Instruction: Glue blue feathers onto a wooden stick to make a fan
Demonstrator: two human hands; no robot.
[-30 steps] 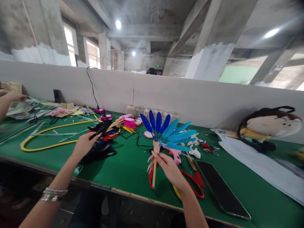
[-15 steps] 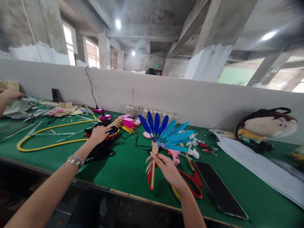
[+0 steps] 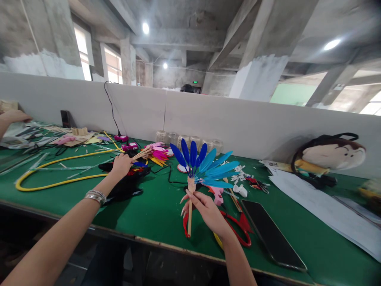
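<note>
My right hand (image 3: 205, 206) pinches the wooden stick handle of a feather fan (image 3: 190, 210), held upright above the table's front edge. Its dark blue and light blue feathers spread out from the top of the stick. Farther back on the left, my left hand (image 3: 121, 166) closes around the ends of wooden sticks bearing pink and orange feathers (image 3: 159, 153). The fingertips are partly hidden there. Black material (image 3: 125, 186) lies beneath that hand, and a small blue piece, perhaps a feather, shows beside the fingers.
A black phone (image 3: 272, 234), red-handled scissors (image 3: 238, 230) and a pink glue gun (image 3: 216, 194) lie to the right. Glass jars (image 3: 181, 141) line the partition. A yellow tube (image 3: 59, 184) loops at left. A plush bag (image 3: 330, 157) stands far right. Another person's hand (image 3: 14, 116) shows far left.
The view has shifted slightly. My left hand has drawn back a little to the left, and a blue piece now shows beside its fingers. The blue fan stays in my right hand.
</note>
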